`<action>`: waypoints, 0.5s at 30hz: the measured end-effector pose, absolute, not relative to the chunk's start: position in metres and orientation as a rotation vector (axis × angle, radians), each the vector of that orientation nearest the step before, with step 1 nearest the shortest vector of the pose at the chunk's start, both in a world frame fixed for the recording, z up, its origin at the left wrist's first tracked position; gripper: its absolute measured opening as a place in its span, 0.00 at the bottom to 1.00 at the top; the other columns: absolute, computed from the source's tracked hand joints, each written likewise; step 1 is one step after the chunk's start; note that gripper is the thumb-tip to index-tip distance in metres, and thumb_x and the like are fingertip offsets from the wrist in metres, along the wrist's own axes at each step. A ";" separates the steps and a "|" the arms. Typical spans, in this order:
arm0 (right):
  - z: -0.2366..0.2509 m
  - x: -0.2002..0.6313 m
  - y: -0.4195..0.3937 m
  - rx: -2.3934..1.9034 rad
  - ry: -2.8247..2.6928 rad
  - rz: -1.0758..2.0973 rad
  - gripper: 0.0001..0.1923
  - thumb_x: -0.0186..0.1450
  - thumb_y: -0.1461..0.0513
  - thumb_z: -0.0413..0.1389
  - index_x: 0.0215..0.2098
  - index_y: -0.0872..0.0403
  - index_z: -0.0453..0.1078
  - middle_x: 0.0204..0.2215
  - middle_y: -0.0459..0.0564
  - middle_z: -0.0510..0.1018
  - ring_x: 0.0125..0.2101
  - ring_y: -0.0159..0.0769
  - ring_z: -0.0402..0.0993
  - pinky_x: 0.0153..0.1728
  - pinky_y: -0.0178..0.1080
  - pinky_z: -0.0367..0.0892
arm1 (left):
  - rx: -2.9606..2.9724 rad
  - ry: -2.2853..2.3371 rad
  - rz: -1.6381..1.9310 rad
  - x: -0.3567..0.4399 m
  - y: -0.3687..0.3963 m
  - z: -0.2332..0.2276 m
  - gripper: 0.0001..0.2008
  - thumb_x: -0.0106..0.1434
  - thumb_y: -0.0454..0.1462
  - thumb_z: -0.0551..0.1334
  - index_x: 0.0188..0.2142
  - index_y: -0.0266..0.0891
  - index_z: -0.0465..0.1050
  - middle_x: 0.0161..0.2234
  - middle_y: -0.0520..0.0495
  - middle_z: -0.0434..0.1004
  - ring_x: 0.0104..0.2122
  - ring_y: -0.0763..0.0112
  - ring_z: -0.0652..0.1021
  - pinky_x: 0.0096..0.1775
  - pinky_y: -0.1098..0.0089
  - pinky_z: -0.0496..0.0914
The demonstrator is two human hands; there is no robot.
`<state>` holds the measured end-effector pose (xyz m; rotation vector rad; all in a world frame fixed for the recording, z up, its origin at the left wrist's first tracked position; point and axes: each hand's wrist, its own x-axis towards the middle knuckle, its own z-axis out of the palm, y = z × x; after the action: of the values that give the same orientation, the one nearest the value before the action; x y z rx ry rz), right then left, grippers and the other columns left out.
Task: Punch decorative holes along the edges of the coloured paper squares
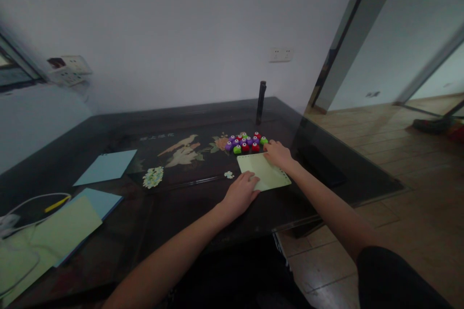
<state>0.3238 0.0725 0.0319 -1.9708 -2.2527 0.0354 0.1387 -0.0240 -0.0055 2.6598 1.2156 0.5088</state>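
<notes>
A pale yellow-green sheet of paper [270, 177] lies on the dark table in front of me, with small punched marks along its edges. My left hand [239, 194] rests on its near left part, fingers stretched over the paper and thumb apart. At the far right corner, my right hand [278, 155] has its fingers bent around the paper's edge; the fingertips are partly hidden. Just beyond the sheet sits a cluster of small red, purple and green craft punches [245, 147]. The right hand is close beside a green one [264, 140]. Left of the sheet lie a few pale paper cutouts [229, 174].
A pile of pale cutouts [152, 177] lies left of centre. Blue sheets [107, 166], more yellow-green paper [68, 224], a yellow pen-like item [57, 203] and a white cable [34, 198] are at left. A black upright object [261, 102] stands at the back.
</notes>
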 end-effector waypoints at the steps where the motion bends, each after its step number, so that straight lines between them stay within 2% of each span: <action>1: 0.034 0.320 0.070 -1.934 -2.259 -0.033 0.09 0.64 0.61 0.51 0.41 0.55 0.70 0.47 0.60 0.70 0.47 0.48 0.65 0.42 0.43 0.64 | 2.671 1.219 0.509 0.139 -0.024 -0.006 0.16 0.62 0.36 0.59 0.50 0.36 0.67 0.53 0.40 0.67 0.54 0.59 0.67 0.56 0.63 0.63; 3: 0.038 0.312 0.068 -1.798 -2.303 -0.091 0.10 0.65 0.61 0.50 0.41 0.55 0.70 0.46 0.59 0.71 0.47 0.44 0.65 0.43 0.42 0.63 | 2.695 1.218 0.512 0.139 -0.025 -0.006 0.16 0.61 0.36 0.59 0.49 0.37 0.67 0.53 0.41 0.67 0.54 0.59 0.67 0.56 0.64 0.63; 6: 0.035 0.295 0.073 -1.573 -2.437 0.051 0.09 0.65 0.63 0.50 0.38 0.56 0.72 0.41 0.55 0.75 0.44 0.39 0.68 0.45 0.38 0.62 | 2.716 1.226 0.518 0.140 -0.026 -0.005 0.15 0.61 0.35 0.59 0.48 0.37 0.67 0.52 0.41 0.68 0.53 0.60 0.68 0.55 0.64 0.63; 10: 0.021 0.278 0.083 -1.439 -2.469 0.103 0.10 0.64 0.65 0.51 0.39 0.58 0.74 0.41 0.56 0.76 0.44 0.39 0.69 0.46 0.38 0.60 | 2.720 1.251 0.503 0.142 -0.027 -0.004 0.14 0.61 0.35 0.59 0.47 0.37 0.68 0.51 0.41 0.68 0.52 0.60 0.69 0.54 0.64 0.64; 15: 0.008 0.271 0.086 -1.390 -2.442 0.185 0.11 0.64 0.67 0.50 0.37 0.58 0.75 0.38 0.54 0.77 0.40 0.37 0.70 0.43 0.36 0.61 | 2.746 1.234 0.484 0.144 -0.029 -0.001 0.13 0.61 0.34 0.59 0.46 0.36 0.68 0.49 0.42 0.70 0.51 0.60 0.69 0.54 0.64 0.64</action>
<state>0.2713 0.0860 0.0079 -1.3897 -2.4424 0.1848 0.1441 -0.0286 -0.0007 2.7459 1.2344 0.4841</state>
